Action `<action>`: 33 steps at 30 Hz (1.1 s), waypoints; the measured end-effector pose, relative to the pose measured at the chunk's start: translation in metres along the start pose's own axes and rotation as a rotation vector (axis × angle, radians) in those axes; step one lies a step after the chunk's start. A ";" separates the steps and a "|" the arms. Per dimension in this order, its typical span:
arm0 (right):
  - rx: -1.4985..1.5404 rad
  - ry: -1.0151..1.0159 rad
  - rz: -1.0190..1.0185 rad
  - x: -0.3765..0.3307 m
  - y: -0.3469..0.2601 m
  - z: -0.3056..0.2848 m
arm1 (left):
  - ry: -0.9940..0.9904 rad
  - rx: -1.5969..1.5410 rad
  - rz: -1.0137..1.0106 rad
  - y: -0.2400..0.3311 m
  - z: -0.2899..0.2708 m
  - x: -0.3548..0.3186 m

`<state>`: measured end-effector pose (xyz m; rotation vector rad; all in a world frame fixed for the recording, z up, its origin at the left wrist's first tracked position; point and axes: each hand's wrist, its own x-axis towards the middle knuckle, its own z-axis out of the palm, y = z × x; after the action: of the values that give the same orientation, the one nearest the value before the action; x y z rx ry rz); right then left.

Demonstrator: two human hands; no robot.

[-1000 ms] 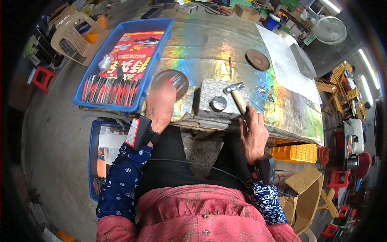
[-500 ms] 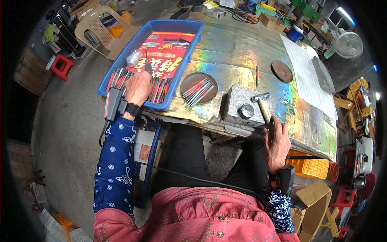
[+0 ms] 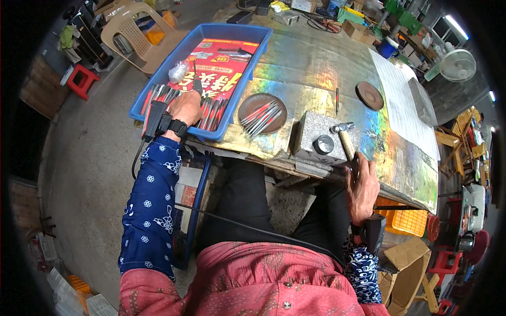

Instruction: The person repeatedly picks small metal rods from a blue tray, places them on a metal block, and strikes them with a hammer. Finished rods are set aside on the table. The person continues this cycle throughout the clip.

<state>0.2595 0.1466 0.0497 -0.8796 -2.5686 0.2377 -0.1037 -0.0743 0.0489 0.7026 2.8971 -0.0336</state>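
My left hand (image 3: 185, 108) is inside the blue plastic tray (image 3: 252, 68), back upward, over a row of slim red-and-black pointed tools (image 3: 213, 114). Its fingertips are hidden, so any hold is unclear. Just beyond it, a dark, thin-tipped piece (image 3: 197, 83) lies against a red printed sheet (image 3: 232, 66). At the table's front edge my right hand (image 3: 363, 187) is closed around the handle end of a small hammer (image 3: 345, 138). The hammer's metal head rests on a grey speckled block (image 3: 311, 131), beside a round dark piece (image 3: 323, 144).
Between tray and block, a round brown dish (image 3: 247, 102) holds several red-and-silver pointed tools (image 3: 262, 118). A brown disc (image 3: 370, 95) and one slim tool (image 3: 337, 100) lie farther right. A crumpled clear wrapper (image 3: 178, 71) sits in the tray; a beige chair (image 3: 142, 37) stands beyond.
The view has shifted slightly. My left hand has moved a little to the right and away from me within the tray. My right hand and the hammer look the same.
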 end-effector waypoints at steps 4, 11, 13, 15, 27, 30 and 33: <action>-0.001 0.012 -0.007 0.000 -0.003 -0.004 | 0.030 -0.037 -0.023 -0.004 0.009 0.006; 0.062 0.082 0.033 -0.004 0.003 -0.014 | 0.249 -0.086 0.183 -0.033 0.047 0.035; 0.108 0.106 0.032 -0.003 0.011 -0.018 | 0.276 -0.131 0.268 -0.039 0.050 0.039; 0.105 0.116 0.071 -0.003 0.025 -0.025 | 0.316 -0.033 0.321 -0.043 0.048 0.037; -0.061 0.101 0.212 0.009 0.113 -0.010 | 0.462 -0.779 0.277 0.017 0.006 -0.037; -0.107 0.059 0.224 0.015 0.122 -0.005 | 0.351 -1.068 0.409 0.056 -0.006 -0.064; -0.146 0.033 0.212 0.019 0.126 -0.006 | 0.227 -1.187 0.503 0.090 -0.011 -0.080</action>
<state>0.3175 0.2578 0.0247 -1.2020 -2.4861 0.0953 0.0063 -0.0302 0.0741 1.0984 2.1609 1.6894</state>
